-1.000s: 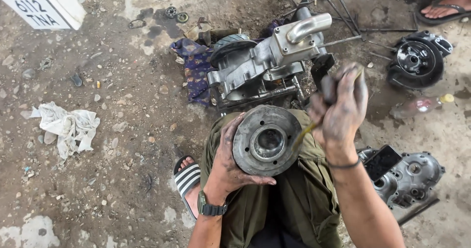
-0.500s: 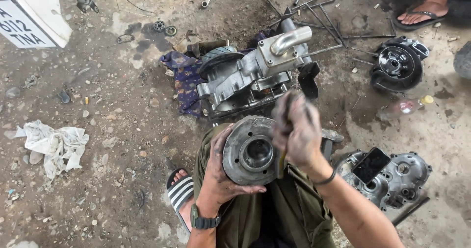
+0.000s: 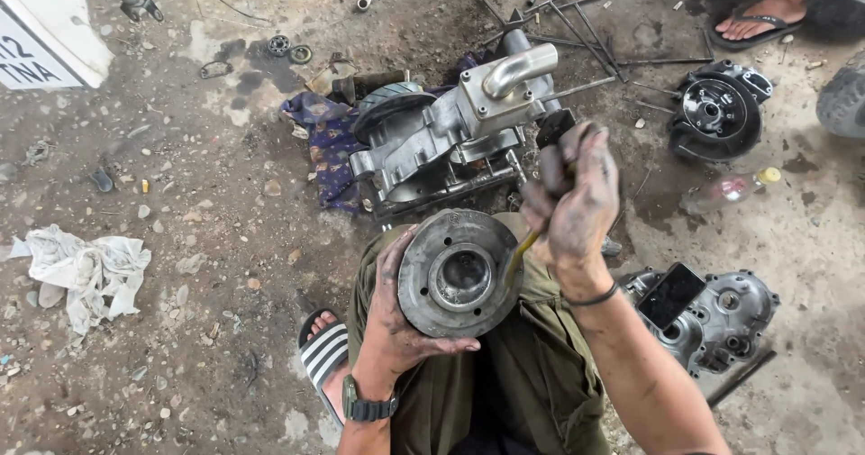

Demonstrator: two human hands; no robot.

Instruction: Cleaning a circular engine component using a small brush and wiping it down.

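Note:
My left hand (image 3: 389, 324) grips a round grey metal engine part (image 3: 459, 273) with a central bore, held upright over my lap. My right hand (image 3: 569, 204), black with grease, is closed on a tool with a yellowish shaft (image 3: 521, 250) whose tip meets the part's right rim. A black watch sits on my left wrist and a dark band on my right. Just beyond the part lies a silver engine block (image 3: 455, 135) on the ground.
A purple cloth (image 3: 326, 144) lies under the engine. Grey engine covers (image 3: 734, 315), one with a black phone (image 3: 671, 295) on it, lie to the right. A black round cover (image 3: 716, 113), long bolts, a plastic bottle and another person's sandalled foot (image 3: 752, 18) lie beyond. White rag (image 3: 86, 270) at left.
My right hand, raised a second ago, came down against the round part and has now lifted slightly with the tool at the rim. The view shifted a little.

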